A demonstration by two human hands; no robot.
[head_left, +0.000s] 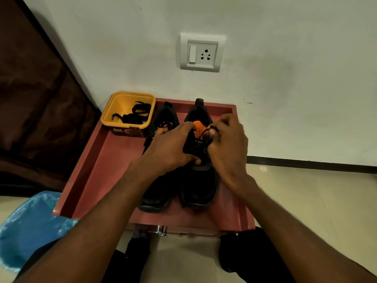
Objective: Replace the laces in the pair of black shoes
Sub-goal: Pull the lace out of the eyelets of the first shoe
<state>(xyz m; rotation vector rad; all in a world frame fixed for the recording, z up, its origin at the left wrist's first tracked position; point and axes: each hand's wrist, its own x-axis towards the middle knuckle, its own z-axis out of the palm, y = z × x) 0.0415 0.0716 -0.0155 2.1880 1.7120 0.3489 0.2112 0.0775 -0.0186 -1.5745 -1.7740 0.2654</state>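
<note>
Left hand [169,148] grips right shoe [199,186]; right hand [226,144] pinches lace [204,133], tray wall [243,205] beside.

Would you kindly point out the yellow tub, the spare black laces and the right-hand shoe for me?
yellow tub [107,115], head view, on its left rim.
spare black laces [137,113], head view, on the coiled bundle inside the tub.
right-hand shoe [201,188], head view, on its black toe.
</note>
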